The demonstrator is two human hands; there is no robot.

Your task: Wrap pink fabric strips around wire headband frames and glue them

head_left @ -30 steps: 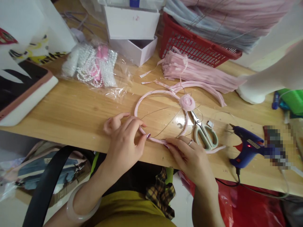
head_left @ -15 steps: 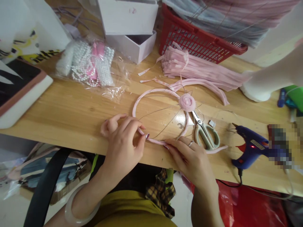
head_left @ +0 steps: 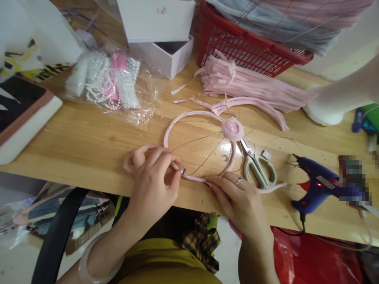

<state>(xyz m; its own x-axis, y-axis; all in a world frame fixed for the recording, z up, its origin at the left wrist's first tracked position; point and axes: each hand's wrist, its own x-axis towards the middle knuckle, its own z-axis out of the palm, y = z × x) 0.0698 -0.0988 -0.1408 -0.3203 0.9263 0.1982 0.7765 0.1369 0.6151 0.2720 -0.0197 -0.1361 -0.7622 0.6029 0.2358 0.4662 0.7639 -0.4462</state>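
A pink fabric-wrapped hoop (head_left: 166,134) lies near the table's front edge, with thin wires crossing its inside. On its upper right side sits a pink fabric rose (head_left: 232,129). My left hand (head_left: 154,173) pinches the hoop's lower left part between thumb and fingers. A little to the right, my right hand (head_left: 237,197) grips the lower part of the same hoop, its fingertips partly hidden. Scissors with pale green handles (head_left: 260,173) lie just beyond my right hand. A loose pink strip end (head_left: 275,188) pokes out beside that hand.
A blue glue gun (head_left: 316,183) with a lit red light lies at the right. Behind the hoop are a bundle of pink fabric strips (head_left: 251,81) and a red basket (head_left: 254,53). Bagged pearl strings (head_left: 111,81), white boxes (head_left: 166,55) and a white stand (head_left: 325,106) surround the area.
Both hands keep their hold on the hoop, with hardly any movement. The view has shifted slightly.
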